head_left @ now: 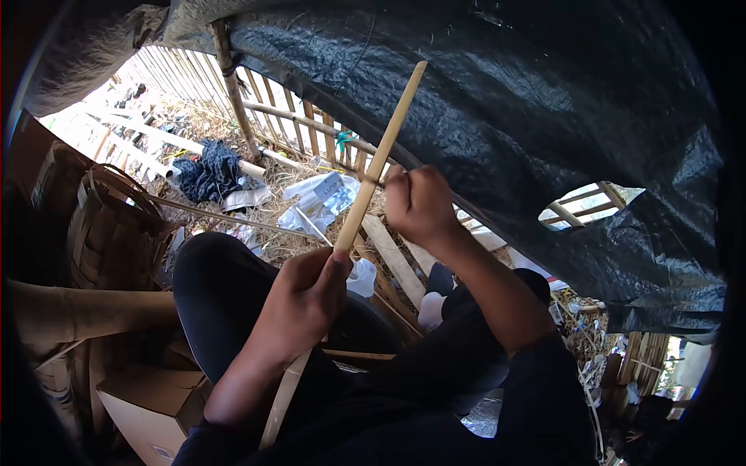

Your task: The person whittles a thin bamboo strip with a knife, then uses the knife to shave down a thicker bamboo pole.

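Note:
A long pale bamboo strip (393,124) slants up across the middle of the view. My left hand (299,303) is closed around it, thumb on top, and the strip's lower end runs down past my wrist. My right hand (421,203) makes a fist beside the strip, higher up. From that fist a thin dark knife blade (368,179) points left and crosses the strip, seemingly against it. The knife's handle is hidden by the fingers.
Black plastic sheeting (497,101) hangs at upper right. Woven baskets (109,225), a thick bamboo pole (93,314) and a cardboard box (151,408) stand at left. Plastic bags (318,198), dark cloth (210,172) and wooden slats (395,260) lie on the littered ground.

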Motion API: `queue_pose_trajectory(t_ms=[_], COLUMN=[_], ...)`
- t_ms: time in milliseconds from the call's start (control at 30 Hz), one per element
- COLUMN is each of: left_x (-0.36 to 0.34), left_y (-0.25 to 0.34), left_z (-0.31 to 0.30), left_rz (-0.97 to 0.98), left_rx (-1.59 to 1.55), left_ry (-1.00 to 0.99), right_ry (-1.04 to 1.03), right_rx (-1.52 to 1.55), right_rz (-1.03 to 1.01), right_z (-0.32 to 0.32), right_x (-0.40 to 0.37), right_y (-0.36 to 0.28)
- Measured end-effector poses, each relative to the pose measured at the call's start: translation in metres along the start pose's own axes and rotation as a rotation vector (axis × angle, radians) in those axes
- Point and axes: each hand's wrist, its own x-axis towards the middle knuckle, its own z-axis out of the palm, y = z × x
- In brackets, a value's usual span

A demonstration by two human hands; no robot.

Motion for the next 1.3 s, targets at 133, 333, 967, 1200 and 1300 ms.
queue_pose_trajectory(t_ms=[133,333,967,1200,1300], left_x=[0.004,-0.002,-0.004,0.009,0.007], left_y=[-0.011,0.0,-0.01,-0.025,-0.017], left_z=[0.0,0.01,0.002,0.002,0.01], left_rz=[-0.051,-0.144,-0.145,-0.152,-0.103], left_rx=[-0.163,-0.317,-0.498,-0.395,-0.245], left_ry=[-0.081,-0.079,-0.147,-0.214,-0.152], right_ry=[0.05,0.047,-0.021,-0.045,0.051], right_rx=[-0.009,-0.082,-0.074,-0.234,-0.044], right_rz=[-0.06,0.12,0.092,0.389,0.51], right_z=[0.0,0.0,-0.015,-0.014,-0.012], right_x=[0.003,0.022,0.007,0.018,0.013], right_y=[0.004,0.027,0.006,0.046,0.058])
